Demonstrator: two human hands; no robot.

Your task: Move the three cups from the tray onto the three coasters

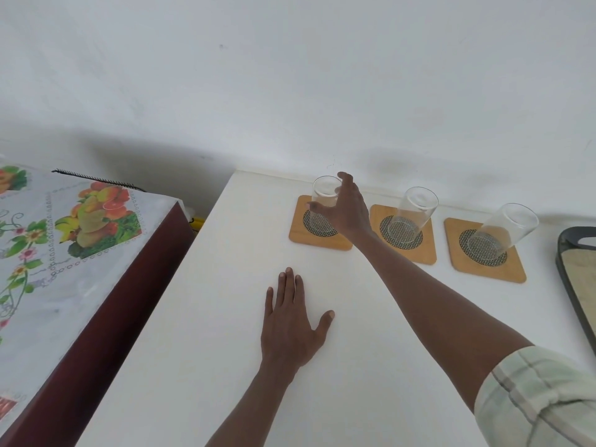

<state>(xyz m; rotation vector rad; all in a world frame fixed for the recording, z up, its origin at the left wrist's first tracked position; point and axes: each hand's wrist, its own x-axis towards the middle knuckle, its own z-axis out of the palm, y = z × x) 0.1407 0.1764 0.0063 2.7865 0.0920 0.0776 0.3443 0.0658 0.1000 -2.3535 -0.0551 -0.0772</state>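
— Where's your right hand [346, 209]?

— Spread loosely around the left glass [324, 196], which stands on the left coaster [301, 233]; whether the fingers touch it is unclear.

— And to its right?

— Two more glasses [412, 214] [503, 233] on their coasters [422, 250] [509, 269], then the tray [572, 262].

— Your left hand [292, 324]?

— Flat on the white table [209, 317], nearer you.

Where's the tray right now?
In the head view the tray sits at the far right edge of the white table, just right of the rightmost coaster.
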